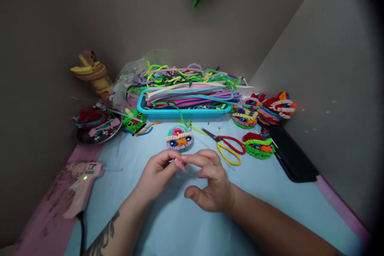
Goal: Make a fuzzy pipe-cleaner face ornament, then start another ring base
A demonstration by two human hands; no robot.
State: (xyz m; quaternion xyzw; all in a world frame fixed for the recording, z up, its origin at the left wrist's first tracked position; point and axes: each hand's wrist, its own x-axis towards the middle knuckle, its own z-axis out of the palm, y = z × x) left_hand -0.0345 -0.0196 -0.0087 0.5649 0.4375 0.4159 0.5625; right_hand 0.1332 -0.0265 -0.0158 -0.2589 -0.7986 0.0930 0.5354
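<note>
My left hand [156,172] and my right hand [210,182] meet over the light blue table top [264,200]. Both pinch a small pink fuzzy piece [180,164], held between the fingertips. The left thumb and forefinger close on its left end; the right forefinger lies over its top, with the thumb sticking out below. Just behind the hands lies a round pipe-cleaner face [179,139] with an orange beak. Red and yellow scissors [226,147] lie to its right.
A blue tray [180,113] heaped with coloured pipe cleaners stands at the back. Finished fuzzy figures [258,146] sit at the right by a black flat object [292,156]. A pink glue gun [84,186] lies at the left, a metal dish [97,128] of scraps behind it.
</note>
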